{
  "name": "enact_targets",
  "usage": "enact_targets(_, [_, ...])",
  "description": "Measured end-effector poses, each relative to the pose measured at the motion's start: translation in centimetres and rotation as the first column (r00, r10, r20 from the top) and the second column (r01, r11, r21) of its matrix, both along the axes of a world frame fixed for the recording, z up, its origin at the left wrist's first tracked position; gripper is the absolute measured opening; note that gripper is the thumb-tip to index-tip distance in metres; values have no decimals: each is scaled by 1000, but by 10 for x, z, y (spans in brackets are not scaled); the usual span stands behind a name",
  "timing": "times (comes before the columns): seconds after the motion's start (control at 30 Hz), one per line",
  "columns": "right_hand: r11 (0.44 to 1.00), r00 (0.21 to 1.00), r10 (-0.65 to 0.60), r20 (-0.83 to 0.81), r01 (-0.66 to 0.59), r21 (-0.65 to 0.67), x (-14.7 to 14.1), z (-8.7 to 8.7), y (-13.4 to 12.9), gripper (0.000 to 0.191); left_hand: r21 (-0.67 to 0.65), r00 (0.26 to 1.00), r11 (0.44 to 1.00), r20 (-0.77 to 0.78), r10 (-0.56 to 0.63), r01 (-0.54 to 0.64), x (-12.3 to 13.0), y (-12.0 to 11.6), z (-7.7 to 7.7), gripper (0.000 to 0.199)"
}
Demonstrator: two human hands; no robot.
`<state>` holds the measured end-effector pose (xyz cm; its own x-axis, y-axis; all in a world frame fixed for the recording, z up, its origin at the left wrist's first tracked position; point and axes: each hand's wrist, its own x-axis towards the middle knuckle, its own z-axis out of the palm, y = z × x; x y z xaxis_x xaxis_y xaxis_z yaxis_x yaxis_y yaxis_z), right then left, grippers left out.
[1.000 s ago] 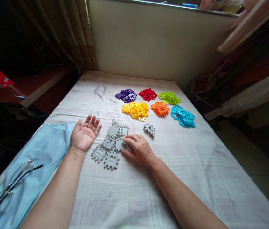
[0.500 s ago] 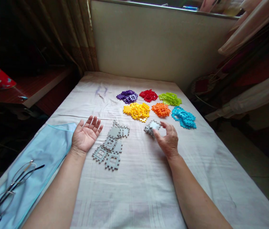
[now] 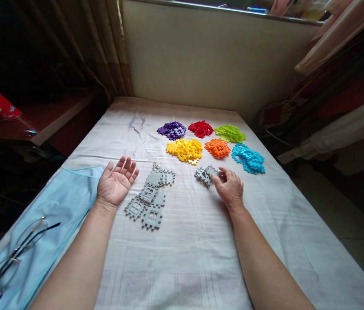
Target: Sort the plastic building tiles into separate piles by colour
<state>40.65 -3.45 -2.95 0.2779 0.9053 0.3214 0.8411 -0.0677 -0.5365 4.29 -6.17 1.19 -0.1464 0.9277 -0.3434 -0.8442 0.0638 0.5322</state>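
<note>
My left hand [image 3: 116,184] rests palm up on the sheet, its fingers spread and holding nothing. Just right of it lies a loose, overlapping spread of grey interlocking tiles [image 3: 152,216] with notched edges, some with window-like cut-outs. Farther right is a small grey tile pile [image 3: 202,175]. My right hand [image 3: 229,187] is at that pile, thumb and fingers closed at the right edge of a grey tile [image 3: 212,171] on top. The fingers partly cover this tile.
Beyond the hands lie piles of purple [image 3: 171,130], red [image 3: 201,128], green [image 3: 230,133], yellow [image 3: 185,150], orange [image 3: 217,148] and blue tiles [image 3: 249,158]. Eyeglasses [image 3: 19,249] lie on a light blue cloth [image 3: 69,202] at left. A wall [image 3: 214,60] borders the far edge.
My right hand has shifted slightly right and lower. The top grey tile, pale with glare before, now lies flatter and a bit farther right on the small pile. My left hand stays put.
</note>
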Motion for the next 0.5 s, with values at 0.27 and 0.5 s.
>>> enact_targets(0.27, [962,992,93,87,-112,249,-7,0,-6,31,18,1000,1000,25,-17,17,-1,0,-2,33])
enact_targets(0.5, [810,832,525,181,-554,194,-78,18,-27,22,12,999,1000,27,-18,17,-1,0,-1,34])
